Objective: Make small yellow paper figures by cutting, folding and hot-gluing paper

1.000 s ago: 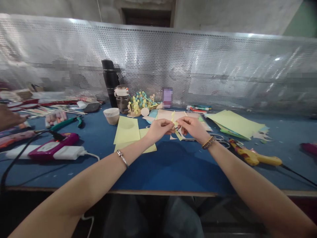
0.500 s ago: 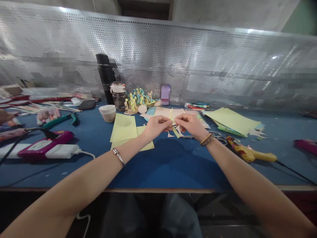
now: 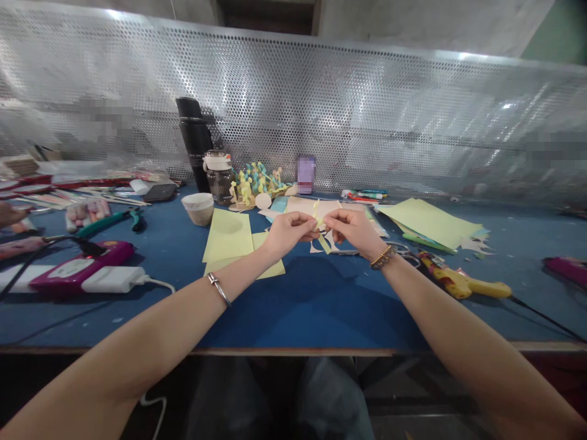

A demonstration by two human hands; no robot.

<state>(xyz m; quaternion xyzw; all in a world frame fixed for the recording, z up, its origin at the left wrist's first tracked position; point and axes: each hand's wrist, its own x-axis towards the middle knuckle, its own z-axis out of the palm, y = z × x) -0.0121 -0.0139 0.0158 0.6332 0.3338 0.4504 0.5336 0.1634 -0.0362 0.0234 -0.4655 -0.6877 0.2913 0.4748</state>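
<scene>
My left hand (image 3: 292, 232) and my right hand (image 3: 349, 229) meet at the middle of the blue table, fingertips almost touching. Between them is a narrow strip of pale yellow paper (image 3: 324, 244), pinched by both hands; one end hangs below the fingers and another part shows above them. How it is folded there is too small to make out. Behind the hands lie pale pink paper sheets (image 3: 302, 206) and cut-out scraps. Two yellow paper sheets (image 3: 229, 238) rest beside my left forearm.
A paper cup (image 3: 200, 211), a lidded bottle (image 3: 219, 180), a black flask (image 3: 192, 140) and small paper figures (image 3: 257, 183) stand at the back left. A yellow glue gun (image 3: 463, 284) and scissors lie right; a purple power strip (image 3: 87, 266) left. Another person's hand (image 3: 11, 215) shows at the left edge.
Both hands keep their pinch on the yellow paper strip, with hardly any movement. The whole view has shifted very slightly.
</scene>
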